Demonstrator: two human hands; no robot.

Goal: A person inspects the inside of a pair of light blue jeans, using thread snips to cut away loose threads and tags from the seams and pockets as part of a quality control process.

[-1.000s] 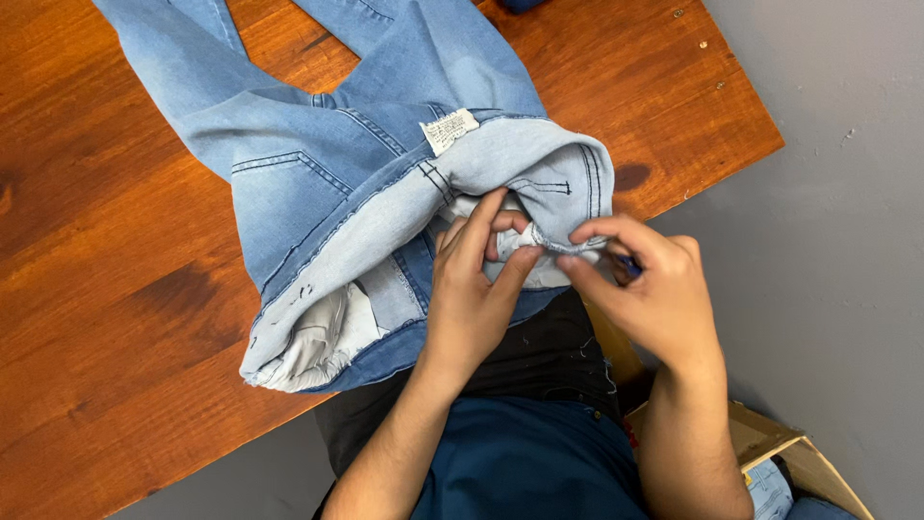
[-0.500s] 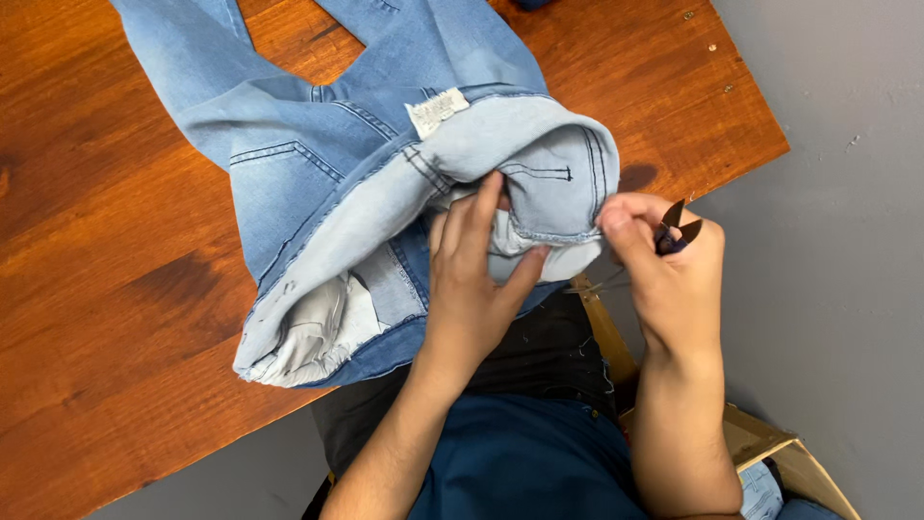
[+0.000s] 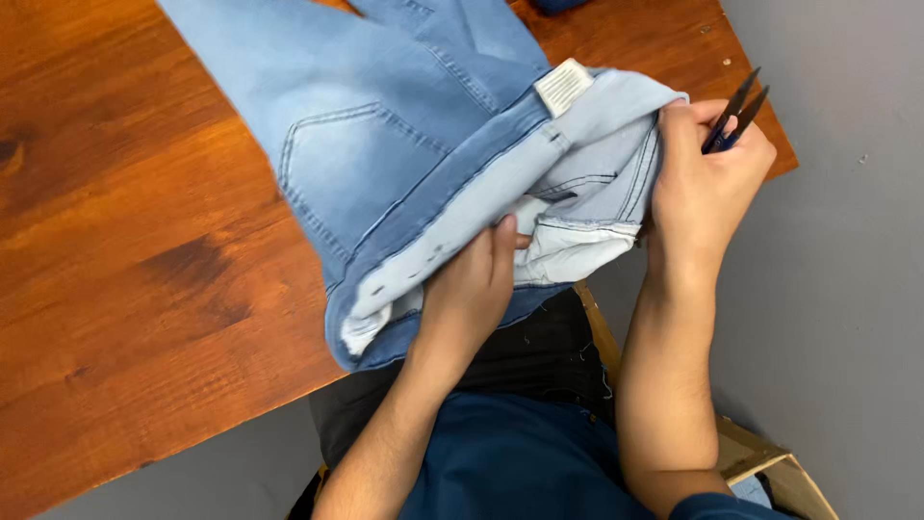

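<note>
- My left hand [image 3: 474, 281] is tucked into the turned-out waist of the jeans [image 3: 404, 144], fingers curled closed on the pale inside fabric at the near edge.
- My right hand [image 3: 703, 183] is closed on the right end of the folded-over waistband, pinching the denim, and it's also holding a small pair of dark thread snips [image 3: 733, 111] whose tips poke up and away past my knuckles.
- The snips are clear of the fabric right now, blades pointing to the far right.
- The jeans are light blue, lying across the wooden surface [image 3: 125, 289], with the legs running off toward the far edge and the waist end hanging over the near edge toward me.
- The waistband is flipped so the lighter inside shows, and there's a white sewn-in label [image 3: 564, 87] sitting on top of the fold, just left of my right hand.
- A back pocket with curved stitching [image 3: 356, 154] shows on the outer side, left of the label.
- The surface is reddish-brown wood, bare on the left side.
- Near me, below the jeans, there's dark cloth on my lap [image 3: 539, 356] with loose thread bits on it.
- Bottom right there's a corner of a cardboard box [image 3: 770, 472] on the grey floor [image 3: 847, 318].
</note>
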